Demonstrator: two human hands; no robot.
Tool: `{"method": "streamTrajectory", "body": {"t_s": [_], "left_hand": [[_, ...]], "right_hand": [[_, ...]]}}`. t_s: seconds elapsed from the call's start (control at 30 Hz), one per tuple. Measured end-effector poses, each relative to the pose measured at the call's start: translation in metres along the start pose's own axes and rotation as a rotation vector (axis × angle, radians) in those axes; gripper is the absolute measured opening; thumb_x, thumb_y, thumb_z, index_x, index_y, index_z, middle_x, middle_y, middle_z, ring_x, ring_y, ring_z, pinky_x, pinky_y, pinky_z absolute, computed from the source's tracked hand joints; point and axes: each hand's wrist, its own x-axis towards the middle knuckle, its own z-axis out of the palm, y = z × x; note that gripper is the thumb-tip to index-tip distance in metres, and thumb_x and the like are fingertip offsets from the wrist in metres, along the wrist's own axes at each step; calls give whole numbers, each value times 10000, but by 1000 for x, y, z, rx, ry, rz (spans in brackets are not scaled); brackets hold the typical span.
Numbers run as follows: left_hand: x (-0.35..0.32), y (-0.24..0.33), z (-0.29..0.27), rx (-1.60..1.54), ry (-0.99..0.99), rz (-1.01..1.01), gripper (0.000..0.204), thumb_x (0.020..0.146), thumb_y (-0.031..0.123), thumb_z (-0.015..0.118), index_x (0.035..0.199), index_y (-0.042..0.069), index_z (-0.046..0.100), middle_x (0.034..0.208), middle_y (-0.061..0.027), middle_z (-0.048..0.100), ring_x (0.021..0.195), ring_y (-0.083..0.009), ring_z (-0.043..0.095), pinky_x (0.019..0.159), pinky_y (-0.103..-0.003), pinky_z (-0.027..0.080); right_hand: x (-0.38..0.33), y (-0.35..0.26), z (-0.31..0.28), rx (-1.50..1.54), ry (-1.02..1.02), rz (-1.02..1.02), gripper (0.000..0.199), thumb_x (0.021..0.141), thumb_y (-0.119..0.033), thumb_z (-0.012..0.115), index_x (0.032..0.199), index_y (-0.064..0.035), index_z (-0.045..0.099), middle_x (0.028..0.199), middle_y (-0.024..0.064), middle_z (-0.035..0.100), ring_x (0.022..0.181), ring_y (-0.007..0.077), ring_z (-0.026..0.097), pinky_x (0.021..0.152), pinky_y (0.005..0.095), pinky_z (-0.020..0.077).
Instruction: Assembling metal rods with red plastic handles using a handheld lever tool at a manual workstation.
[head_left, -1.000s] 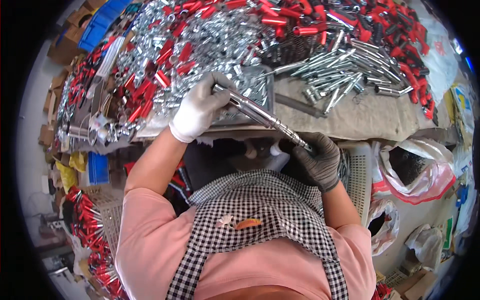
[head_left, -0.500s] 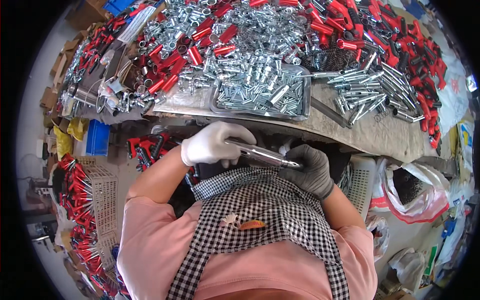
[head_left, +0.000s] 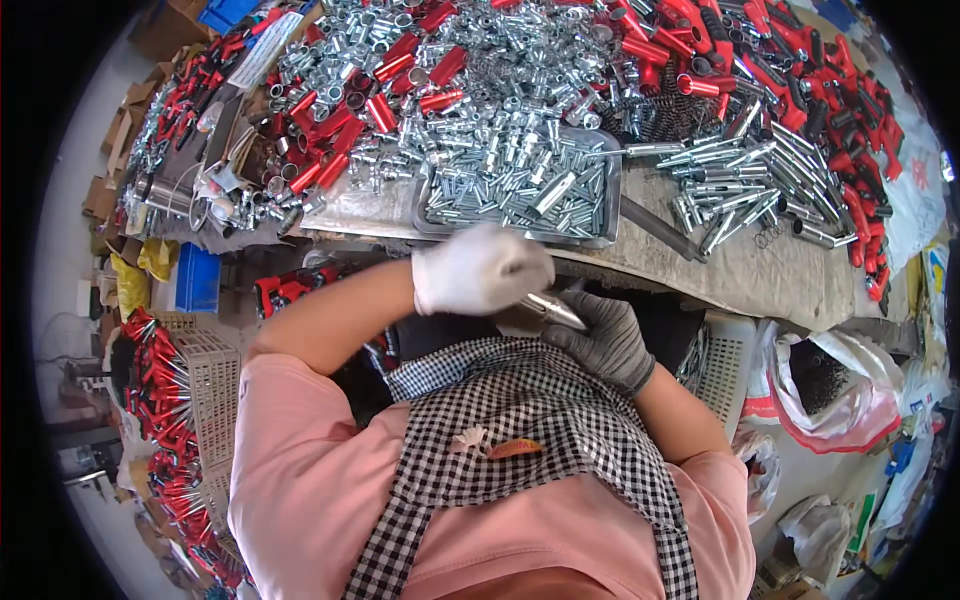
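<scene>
My right hand (head_left: 608, 342), in a grey glove, is closed around a shiny silver metal tube (head_left: 553, 310) with a narrowed end, held just in front of the bench edge. My left hand (head_left: 487, 268), in a white glove, is over the near end of a metal tray (head_left: 440, 232), above and left of the tube. Its fingers are curled downward and smeared by motion, so whether they hold anything is hidden. In the tray lie many small silver pins (head_left: 480, 200) and a larger slotted silver tube (head_left: 552, 194).
Silver fittings (head_left: 520, 70) and red sleeves (head_left: 382, 113) are heaped behind the tray. Silver rods (head_left: 740, 180) and red-and-black handles (head_left: 850, 130) lie on the right. A white sack (head_left: 860, 425) stands right of me; a crate (head_left: 208, 390) and a blue bin (head_left: 197, 277) stand left.
My left hand has moved away from the tube, up and right toward the tray. My right hand keeps hold of the tube, which has shifted slightly and tilted more steeply.
</scene>
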Motion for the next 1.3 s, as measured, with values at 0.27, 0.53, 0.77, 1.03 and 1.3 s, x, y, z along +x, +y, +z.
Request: {"method": "streamTrajectory", "body": {"t_s": [0.27,0.53,0.77,1.03,1.3], "left_hand": [[39,-66,-33,437,-213,-100,240,760,106,628,991,49,605,865,-165,658,833,-391,642,748,-473,517],[32,-53,-39,455,146,-27,298,822,75,569,1112,42,628,962,-210,673,868,-387,657,807,-458,530],[-6,18,-4,-165,365,128,241,959,244,636,958,3,637,999,-110,677,847,-220,646,773,-333,515],[-21,61,30,-284,499,-227,168,973,88,480,915,-4,607,808,-100,632,746,-205,613,688,-327,475],[-32,63,33,-352,520,-138,91,941,45,528,879,1,576,842,-133,626,768,-246,623,704,-350,492]], "right_hand": [[-5,2,-22,-41,59,94,456,813,-234,811,1165,15,663,934,85,715,866,108,643,791,282,532],[-14,-18,-21,-96,145,76,444,806,-247,806,1157,-12,671,904,119,724,824,144,685,754,285,547],[-10,-17,-17,65,49,95,414,822,-334,777,1109,-47,699,936,114,733,864,202,720,763,305,561],[-21,-24,11,-11,164,-115,571,730,-297,850,1195,-37,647,948,148,728,841,229,728,732,333,572],[-23,-41,10,-485,171,-297,543,718,-347,835,1142,-49,672,809,149,689,657,315,685,575,385,542]]}}
